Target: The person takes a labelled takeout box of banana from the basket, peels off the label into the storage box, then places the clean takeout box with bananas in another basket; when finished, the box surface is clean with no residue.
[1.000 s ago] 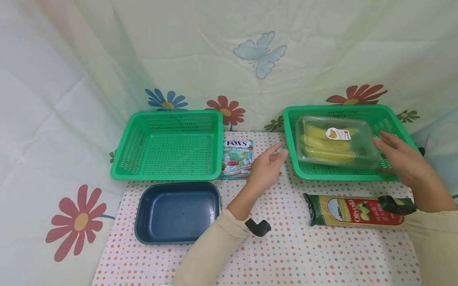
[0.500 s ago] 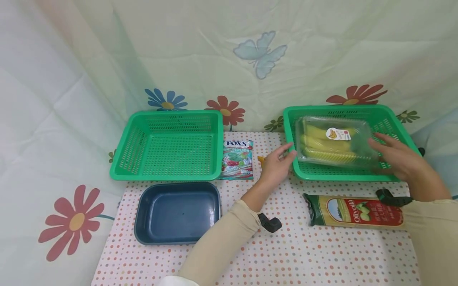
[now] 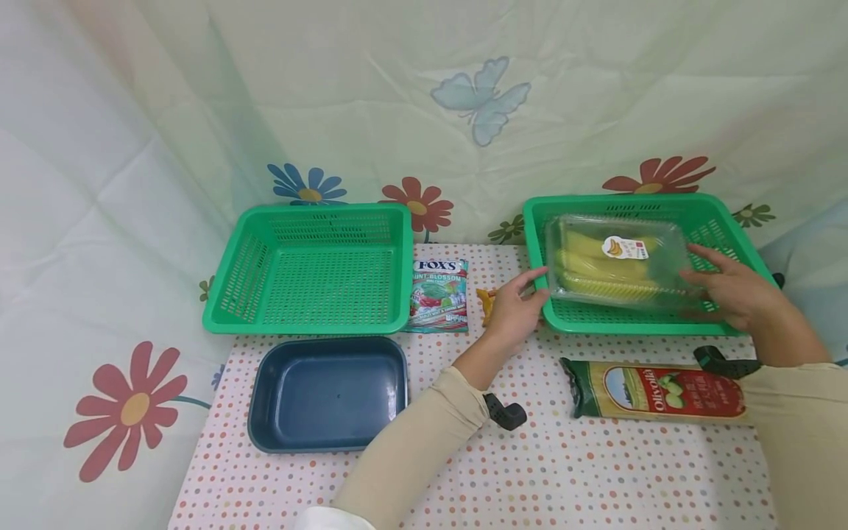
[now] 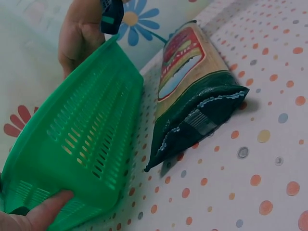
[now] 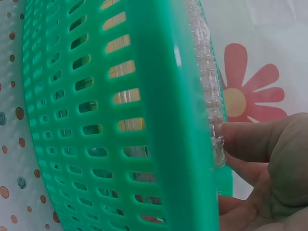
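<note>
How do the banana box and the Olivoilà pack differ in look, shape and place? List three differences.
The banana box is see-through; the Olivoilà pack is covered in red, tan and green. The box is broad; the pack is long and narrow. The box sits in the right basket; the pack lies on the table. Both carry printing.
</note>
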`<state>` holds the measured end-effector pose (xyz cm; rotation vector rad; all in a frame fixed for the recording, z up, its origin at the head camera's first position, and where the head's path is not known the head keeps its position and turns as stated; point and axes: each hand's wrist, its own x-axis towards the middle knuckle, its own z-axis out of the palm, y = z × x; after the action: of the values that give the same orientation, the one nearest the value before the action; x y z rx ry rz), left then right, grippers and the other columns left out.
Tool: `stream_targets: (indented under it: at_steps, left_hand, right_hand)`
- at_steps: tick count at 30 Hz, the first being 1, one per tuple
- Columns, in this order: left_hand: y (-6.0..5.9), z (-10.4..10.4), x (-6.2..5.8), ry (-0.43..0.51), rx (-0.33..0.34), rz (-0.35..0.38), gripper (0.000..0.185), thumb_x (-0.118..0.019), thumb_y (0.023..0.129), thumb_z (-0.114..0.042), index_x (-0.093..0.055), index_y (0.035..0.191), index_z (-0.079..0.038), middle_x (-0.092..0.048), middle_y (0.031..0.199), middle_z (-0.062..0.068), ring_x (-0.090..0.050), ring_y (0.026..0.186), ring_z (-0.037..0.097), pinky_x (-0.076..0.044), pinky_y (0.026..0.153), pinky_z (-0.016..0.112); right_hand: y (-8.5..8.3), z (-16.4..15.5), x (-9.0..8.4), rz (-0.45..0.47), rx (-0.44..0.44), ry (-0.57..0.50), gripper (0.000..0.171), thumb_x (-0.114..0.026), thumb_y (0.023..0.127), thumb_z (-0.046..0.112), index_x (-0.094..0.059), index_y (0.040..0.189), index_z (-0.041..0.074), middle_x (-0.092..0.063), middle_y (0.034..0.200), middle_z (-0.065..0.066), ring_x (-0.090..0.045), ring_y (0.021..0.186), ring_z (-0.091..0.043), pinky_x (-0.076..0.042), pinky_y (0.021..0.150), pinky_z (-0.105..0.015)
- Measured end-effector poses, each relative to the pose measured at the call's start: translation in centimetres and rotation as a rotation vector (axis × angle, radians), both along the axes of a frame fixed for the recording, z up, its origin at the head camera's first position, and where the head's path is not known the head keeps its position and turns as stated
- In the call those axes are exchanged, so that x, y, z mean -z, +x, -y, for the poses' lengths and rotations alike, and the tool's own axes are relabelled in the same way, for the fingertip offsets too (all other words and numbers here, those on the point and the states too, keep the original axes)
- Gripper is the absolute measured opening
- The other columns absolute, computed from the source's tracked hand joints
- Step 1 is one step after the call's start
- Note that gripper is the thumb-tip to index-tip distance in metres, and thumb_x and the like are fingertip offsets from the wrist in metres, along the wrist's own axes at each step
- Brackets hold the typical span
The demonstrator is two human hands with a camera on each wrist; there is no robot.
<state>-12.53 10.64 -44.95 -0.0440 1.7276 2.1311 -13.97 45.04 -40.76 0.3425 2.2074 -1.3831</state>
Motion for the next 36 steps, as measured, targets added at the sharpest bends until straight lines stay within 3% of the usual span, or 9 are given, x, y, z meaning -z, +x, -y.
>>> stream_targets:
  at_steps: [2,5,7,12,18,22,27,32,36]
  left_hand:
    - [0.0,0.0,0.0,0.000,-0.002,0.007,0.041,-0.061,0.103,-0.014,-0.062,0.141,-0.030,-0.052,0.151,-0.007,-0.056,0.072,0.011,-0.046,0.053,0.023]
    - [-0.2,-0.1,0.1,-0.007,-0.003,0.021,0.041,-0.062,0.102,-0.013,-0.063,0.140,-0.030,-0.052,0.152,-0.005,-0.055,0.070,0.012,-0.046,0.053,0.024]
    - [-0.4,-0.1,0.1,-0.003,-0.005,0.038,0.041,-0.063,0.101,-0.012,-0.064,0.138,-0.030,-0.053,0.151,-0.004,-0.053,0.066,0.014,-0.048,0.054,0.025]
    - [-1.0,-0.1,0.1,0.012,0.009,0.079,0.042,-0.065,0.099,-0.010,-0.066,0.133,-0.033,-0.055,0.150,-0.003,-0.051,0.063,0.015,-0.049,0.056,0.029]
    - [-1.5,0.2,0.1,0.012,0.040,0.078,0.042,-0.065,0.099,-0.010,-0.066,0.134,-0.033,-0.056,0.149,-0.004,-0.061,0.074,0.015,-0.059,0.068,0.040]
    - [-1.7,0.5,0.1,0.034,0.054,0.071,0.041,-0.064,0.100,-0.010,-0.065,0.136,-0.031,-0.056,0.149,-0.005,-0.065,0.094,0.012,-0.057,0.087,0.057]
    - [-2.2,0.8,0.3,0.065,0.077,0.074,0.040,-0.063,0.101,-0.010,-0.064,0.138,-0.027,-0.055,0.150,-0.002,-0.063,0.101,0.014,-0.052,0.095,0.066]
    - [-2.8,1.0,0.2,0.075,0.108,0.080,0.043,-0.063,0.101,-0.009,-0.061,0.142,-0.023,-0.051,0.153,0.003,-0.065,0.116,0.023,-0.051,0.099,0.064]
    - [-3.2,1.2,0.0,0.070,0.137,0.085,0.045,-0.062,0.102,-0.009,-0.059,0.144,-0.025,-0.046,0.158,0.008,-0.061,0.127,0.029,-0.051,0.101,0.063]
  right_hand:
    - [0.0,-0.1,0.1,-0.023,-0.011,0.020,0.073,-0.033,0.108,0.046,0.020,0.157,0.040,-0.006,0.162,-0.031,-0.057,0.120,-0.020,-0.059,0.085,-0.035]
    - [0.0,-0.3,0.3,-0.066,-0.017,0.052,0.072,-0.035,0.108,0.045,0.014,0.160,0.040,-0.030,0.142,-0.022,-0.055,0.090,0.011,-0.060,0.082,-0.035]
    - [0.2,-0.3,0.2,-0.094,-0.018,0.069,0.070,-0.035,0.109,0.045,0.012,0.161,0.040,-0.033,0.133,-0.017,-0.055,0.088,0.011,-0.060,0.081,-0.036]
    - [0.8,-0.2,-0.3,-0.128,-0.032,0.124,0.068,-0.033,0.109,0.047,0.010,0.161,0.041,-0.028,0.141,-0.026,-0.047,0.093,0.001,-0.061,0.080,-0.031]
    - [1.7,0.7,-1.2,-0.172,0.017,0.141,0.070,-0.036,0.107,0.049,0.004,0.163,0.038,-0.037,0.123,-0.007,-0.048,0.080,-0.013,-0.061,0.076,-0.028]
    - [2.3,1.3,-1.8,-0.211,0.045,0.161,0.068,-0.036,0.107,0.049,0.001,0.163,0.039,-0.035,0.124,-0.013,-0.046,0.085,-0.010,-0.061,0.075,-0.027]
    - [3.3,1.9,-2.4,-0.291,0.071,0.200,0.064,-0.033,0.109,0.044,0.000,0.163,0.040,-0.026,0.142,-0.031,-0.047,0.090,-0.007,-0.062,0.072,-0.026]
    - [4.5,2.2,-3.3,-0.340,0.101,0.216,0.064,-0.036,0.109,0.044,-0.002,0.163,0.041,-0.039,0.127,-0.004,-0.047,0.091,0.002,-0.062,0.069,-0.027]
    - [5.5,2.7,-4.1,-0.363,0.123,0.224,0.064,-0.038,0.108,0.044,-0.003,0.162,0.045,-0.041,0.131,0.000,-0.049,0.088,0.013,-0.063,0.067,-0.030]
